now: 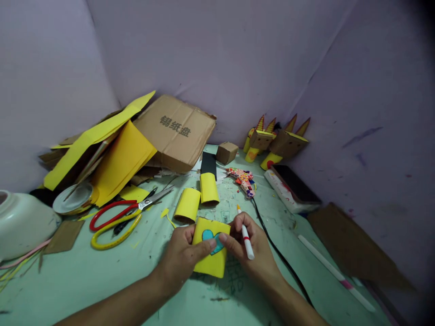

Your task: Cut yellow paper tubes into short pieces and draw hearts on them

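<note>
Pinching a yellow paper tube [210, 253] near the middle of the green mat [102, 271], left hand [181, 258] thumb pressing the blue heart [212, 240]. Right hand [251, 251] steadying its edge while gripping a white pen [245, 233]. Possibly risking a crushed tube or peeled heart from squeezing too hard. Hiding the tube's underside; leaving the heart's right half blocked by fingertips.

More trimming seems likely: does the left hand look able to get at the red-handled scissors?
Probably yes: the scissors lie uncovered just left of the left hand, though it now grips the yellow tube.
</note>
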`<state>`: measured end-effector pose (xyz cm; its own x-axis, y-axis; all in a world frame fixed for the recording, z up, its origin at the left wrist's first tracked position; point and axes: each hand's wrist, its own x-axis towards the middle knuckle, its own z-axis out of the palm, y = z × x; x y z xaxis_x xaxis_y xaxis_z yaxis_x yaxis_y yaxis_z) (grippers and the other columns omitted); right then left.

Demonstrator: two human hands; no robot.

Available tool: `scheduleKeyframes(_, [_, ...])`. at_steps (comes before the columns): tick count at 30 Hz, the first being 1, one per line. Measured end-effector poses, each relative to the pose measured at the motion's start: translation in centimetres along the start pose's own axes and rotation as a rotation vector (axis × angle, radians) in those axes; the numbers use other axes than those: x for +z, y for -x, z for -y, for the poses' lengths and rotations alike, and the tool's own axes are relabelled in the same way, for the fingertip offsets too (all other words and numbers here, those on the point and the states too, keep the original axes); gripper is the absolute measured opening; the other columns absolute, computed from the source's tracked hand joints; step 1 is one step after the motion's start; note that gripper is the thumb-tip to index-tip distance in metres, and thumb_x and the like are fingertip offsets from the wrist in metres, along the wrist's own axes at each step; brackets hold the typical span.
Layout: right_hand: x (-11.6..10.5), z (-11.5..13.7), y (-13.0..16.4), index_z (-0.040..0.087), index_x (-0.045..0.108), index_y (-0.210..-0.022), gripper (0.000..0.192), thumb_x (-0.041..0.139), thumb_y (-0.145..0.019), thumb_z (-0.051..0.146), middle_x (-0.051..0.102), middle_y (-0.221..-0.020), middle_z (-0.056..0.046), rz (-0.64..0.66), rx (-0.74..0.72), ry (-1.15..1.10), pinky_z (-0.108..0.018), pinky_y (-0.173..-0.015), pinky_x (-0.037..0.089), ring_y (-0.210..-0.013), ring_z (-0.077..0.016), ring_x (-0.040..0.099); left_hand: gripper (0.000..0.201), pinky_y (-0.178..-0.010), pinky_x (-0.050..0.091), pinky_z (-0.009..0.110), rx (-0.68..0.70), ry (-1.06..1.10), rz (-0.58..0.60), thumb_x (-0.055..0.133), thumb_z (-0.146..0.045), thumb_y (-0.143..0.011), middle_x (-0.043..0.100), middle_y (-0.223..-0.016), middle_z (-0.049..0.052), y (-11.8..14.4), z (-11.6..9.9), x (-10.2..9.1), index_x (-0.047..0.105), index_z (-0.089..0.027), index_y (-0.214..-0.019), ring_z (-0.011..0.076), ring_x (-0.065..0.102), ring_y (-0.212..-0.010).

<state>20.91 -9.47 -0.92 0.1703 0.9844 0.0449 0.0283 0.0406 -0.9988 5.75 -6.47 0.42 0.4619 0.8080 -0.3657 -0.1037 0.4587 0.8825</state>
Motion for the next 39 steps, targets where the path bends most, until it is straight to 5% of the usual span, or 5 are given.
scheduleKeyframes(7, [-2.9, 1.7, -1.0, 0.023, 0.06, -0.095, 0.039, 0.053, -0.083, 0.06, 0.069, -0.07, -0.002, -0.242, -0.11, -0.292, -0.027, -0.055, 0.052, -0.057, -0.0154, 0.063, 0.029, -0.047, 0.048, 0.026, -0.046, 0.0, -0.059, 0.078, -0.035, -0.059, 0.067, -0.061, 0.004, 0.1, -0.2, 0.3, 0.067, -0.012, -0.074, 0.0155, 0.06, -0.051])
scheduleKeyframes(13, [-2.4, 1.4, 0.3, 0.023, 0.076, -0.088, 0.041, 0.054, -0.084, 0.058, 0.071, -0.07, -0.005, -0.046, -0.219, -0.307, -0.026, -0.054, 0.053, -0.056, -0.0153, 0.064, 0.027, -0.049, 0.046, 0.025, -0.029, -0.025, -0.042, 0.076, -0.035, -0.062, 0.066, -0.061, 0.003, -0.1, -0.3, 0.4, 0.067, -0.013, -0.075, 0.0141, 0.058, -0.051])
scheduleKeyframes(20, [-1.2, 0.9, 1.0, 0.021, 0.07, -0.077, 0.018, 0.076, -0.071, 0.038, 0.067, -0.063, -0.001, -0.141, -0.06, 0.011, -0.026, -0.053, 0.05, -0.056, -0.0165, 0.062, 0.027, -0.052, 0.043, 0.024, -0.003, -0.029, -0.047, 0.077, -0.035, -0.06, 0.066, -0.061, 0.001, -0.1, -0.1, 0.3, 0.069, -0.014, -0.075, 0.0135, 0.057, -0.054])
scheduleKeyframes(27, [0.3, 1.0, 1.0, 0.021, 0.06, -0.077, 0.019, 0.067, -0.079, 0.039, 0.066, -0.06, 0.0, -0.126, -0.103, -0.189, -0.027, -0.054, 0.051, -0.054, -0.0156, 0.062, 0.021, -0.053, 0.042, 0.023, 0.013, -0.024, -0.011, 0.076, -0.032, -0.062, 0.064, -0.062, 0.001, -0.5, 0.1, 0.5, 0.068, -0.015, -0.071, 0.0131, 0.055, -0.056])
scheduleKeyframes(39, [0.8, 0.6, 1.0, 0.02, 0.062, -0.075, 0.022, 0.061, -0.081, 0.041, 0.065, -0.061, -0.002, -0.074, -0.09, 0.061, -0.024, -0.047, 0.048, -0.052, -0.0155, 0.058, 0.029, -0.053, 0.038, 0.023, -0.006, -0.076, -0.02, 0.077, -0.038, -0.06, 0.061, -0.063, 0.001, -0.4, 0.1, 0.4, 0.066, -0.013, -0.071, 0.0127, 0.051, -0.057])
